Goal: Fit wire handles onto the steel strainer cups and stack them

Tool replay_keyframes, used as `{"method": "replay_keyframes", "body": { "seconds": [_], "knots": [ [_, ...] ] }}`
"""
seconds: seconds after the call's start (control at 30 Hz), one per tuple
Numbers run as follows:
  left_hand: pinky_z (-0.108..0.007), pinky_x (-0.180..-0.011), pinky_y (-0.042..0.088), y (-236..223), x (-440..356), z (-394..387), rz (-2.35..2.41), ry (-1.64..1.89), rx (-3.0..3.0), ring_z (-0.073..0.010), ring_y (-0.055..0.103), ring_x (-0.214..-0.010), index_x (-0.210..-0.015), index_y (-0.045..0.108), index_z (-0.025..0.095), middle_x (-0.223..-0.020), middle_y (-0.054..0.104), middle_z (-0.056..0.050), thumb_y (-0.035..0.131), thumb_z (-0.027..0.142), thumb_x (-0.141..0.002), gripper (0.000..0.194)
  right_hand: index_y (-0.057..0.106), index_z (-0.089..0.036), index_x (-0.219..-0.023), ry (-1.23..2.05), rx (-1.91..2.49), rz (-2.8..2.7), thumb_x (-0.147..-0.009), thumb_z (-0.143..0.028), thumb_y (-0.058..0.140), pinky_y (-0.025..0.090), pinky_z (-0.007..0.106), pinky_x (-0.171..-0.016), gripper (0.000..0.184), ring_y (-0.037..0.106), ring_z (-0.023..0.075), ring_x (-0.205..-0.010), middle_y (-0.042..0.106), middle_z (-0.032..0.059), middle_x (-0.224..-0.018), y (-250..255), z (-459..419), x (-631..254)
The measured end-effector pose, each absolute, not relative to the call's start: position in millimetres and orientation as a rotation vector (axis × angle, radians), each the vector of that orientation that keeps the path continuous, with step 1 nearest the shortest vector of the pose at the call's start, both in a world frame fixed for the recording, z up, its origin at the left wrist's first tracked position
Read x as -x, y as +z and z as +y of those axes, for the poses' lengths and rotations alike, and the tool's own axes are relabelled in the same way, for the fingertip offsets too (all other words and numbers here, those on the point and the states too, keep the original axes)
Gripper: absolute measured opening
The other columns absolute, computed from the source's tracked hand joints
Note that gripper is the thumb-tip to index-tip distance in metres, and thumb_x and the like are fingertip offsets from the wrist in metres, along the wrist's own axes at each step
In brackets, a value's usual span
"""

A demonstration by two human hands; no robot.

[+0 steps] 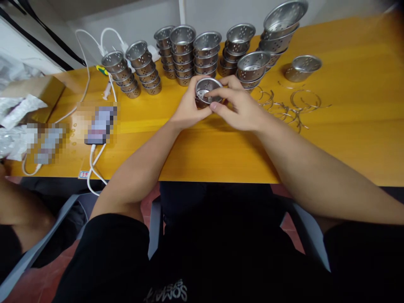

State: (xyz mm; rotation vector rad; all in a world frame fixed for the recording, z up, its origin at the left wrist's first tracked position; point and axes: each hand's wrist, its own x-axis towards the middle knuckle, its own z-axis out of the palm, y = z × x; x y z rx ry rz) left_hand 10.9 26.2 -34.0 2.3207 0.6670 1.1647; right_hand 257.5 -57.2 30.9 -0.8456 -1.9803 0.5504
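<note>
Both hands meet over the yellow table (pixel 347 139) at its middle. My left hand (pixel 187 110) grips the side of a small perforated steel cup (pixel 205 89), holding it tilted with its mouth towards me. My right hand (pixel 240 107) curls over the cup's right rim, thumb and fingertips pressing at its edge. Whether a wire ring is between those fingers cannot be made out. Loose wire rings (pixel 295 108) lie on the table just right of my right hand.
Several stacks of the same steel cups (pixel 183 52) line the back of the table, with a single cup (pixel 303 68) at the right. White cables (pixel 94 162), blurred devices (pixel 100 124) and plastic bags (pixel 15 113) occupy the left. Another person's arm (pixel 22 210) shows at lower left.
</note>
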Motion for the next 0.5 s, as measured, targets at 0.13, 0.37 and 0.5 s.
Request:
{"method": "replay_keyframes", "body": {
  "seconds": [0.13,0.37,0.5],
  "knots": [
    [-0.062,-0.142,0.065,-25,-19,15,0.75,1.169,-2.257,-0.0357,0.079,-0.163,-0.195,0.022,0.032,-0.174,0.064,-0.016,0.069,0.073,-0.128,0.092,0.092,-0.045,-0.132,0.547,0.866,-1.964,-0.099,-0.102,0.093,0.066,0.081,-0.131,0.066,0.071,0.0552,-0.155,0.079,0.013,-0.158,43,-65,-257],
    [-0.057,-0.127,0.075,-18,-16,10,0.89,1.061,-2.028,-0.0367,0.076,-0.164,-0.196,0.03,0.04,-0.188,0.059,-0.02,0.094,0.055,-0.117,0.103,0.082,-0.042,-0.113,0.121,0.973,-1.754,-0.111,-0.079,0.096,0.059,0.076,-0.132,0.04,0.066,0.0487,-0.154,0.078,0.0131,-0.151,64,-48,-295],
    [-0.059,-0.126,0.075,-24,-11,18,0.889,1.06,-1.99,-0.0371,0.073,-0.162,-0.192,0.038,0.037,-0.189,0.06,-0.021,0.094,0.049,-0.113,0.098,0.08,-0.041,-0.112,-0.02,1.064,-1.602,-0.107,-0.071,0.103,0.06,0.074,-0.122,0.038,0.073,0.0472,-0.137,0.08,0.0132,-0.139,65,-28,-325]
  ]
}}
